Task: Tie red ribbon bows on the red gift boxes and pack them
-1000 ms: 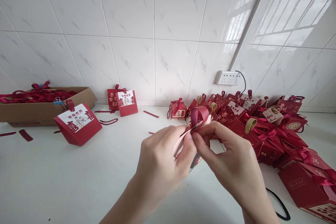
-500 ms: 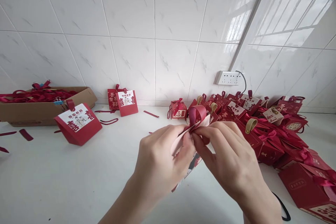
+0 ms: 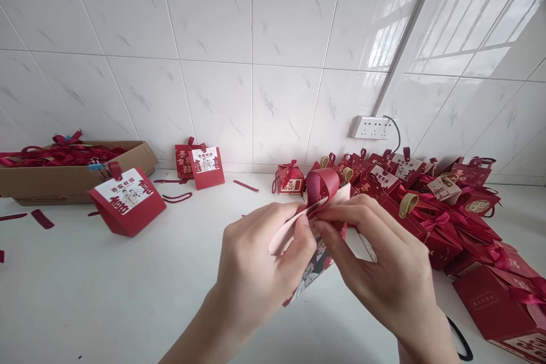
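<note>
My left hand [image 3: 260, 256] is closed around the pale top flaps of a red gift box [image 3: 315, 273] with a printed figure on its side. A dark red ribbon [image 3: 329, 183] stands up in a loop from the top of that box. My right hand [image 3: 384, 264] pinches at the base of the loop, thumb and forefinger together close to my left thumb. The ribbon's ends are hidden behind my fingers. Much of the box lies hidden below and behind both hands.
To the right spreads a heap of finished-looking red boxes [image 3: 435, 233]. At the far left sits a cardboard box [image 3: 51, 185] of ribbons. Upright red boxes [image 3: 136, 210] and loose strap pieces [image 3: 42, 219] lie left. A power strip [image 3: 370, 127] is on the tiled wall.
The ribbon loop now looks wider and leans further right. My right hand has shifted slightly right, with its fingers less bunched, and more of the box's printed side shows.
</note>
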A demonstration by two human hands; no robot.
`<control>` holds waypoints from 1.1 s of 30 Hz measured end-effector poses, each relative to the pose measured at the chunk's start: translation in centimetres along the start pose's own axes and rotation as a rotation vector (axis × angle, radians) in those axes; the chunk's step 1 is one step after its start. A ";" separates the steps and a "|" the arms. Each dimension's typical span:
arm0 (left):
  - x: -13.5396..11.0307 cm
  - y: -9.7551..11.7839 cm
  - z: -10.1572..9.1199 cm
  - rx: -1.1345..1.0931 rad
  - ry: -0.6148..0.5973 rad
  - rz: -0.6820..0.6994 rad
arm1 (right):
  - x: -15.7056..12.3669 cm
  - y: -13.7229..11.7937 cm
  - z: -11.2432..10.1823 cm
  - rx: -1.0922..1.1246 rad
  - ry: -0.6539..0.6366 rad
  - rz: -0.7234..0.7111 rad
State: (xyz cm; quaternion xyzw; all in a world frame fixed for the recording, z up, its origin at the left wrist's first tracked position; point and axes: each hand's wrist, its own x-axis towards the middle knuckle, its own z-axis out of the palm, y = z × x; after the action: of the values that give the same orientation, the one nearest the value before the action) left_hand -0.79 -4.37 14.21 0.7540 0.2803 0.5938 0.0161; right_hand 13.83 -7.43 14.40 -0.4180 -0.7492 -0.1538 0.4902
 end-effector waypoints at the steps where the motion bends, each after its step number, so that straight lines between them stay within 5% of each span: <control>1: 0.0 -0.1 0.0 0.009 0.009 0.008 | 0.0 0.0 -0.1 0.008 -0.002 0.009; 23: 0.0 -0.1 0.2 0.004 0.028 0.019 | 0.1 -0.4 0.2 -0.008 0.025 0.031; 33: -0.1 -0.1 0.1 -0.040 0.045 0.022 | -0.1 -0.9 -0.1 -0.047 0.196 0.119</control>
State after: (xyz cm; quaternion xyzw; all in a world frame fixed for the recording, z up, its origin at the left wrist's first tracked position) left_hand -0.75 -4.35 14.04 0.7431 0.2604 0.6162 0.0182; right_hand 13.21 -8.03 14.49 -0.4561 -0.6679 -0.1819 0.5593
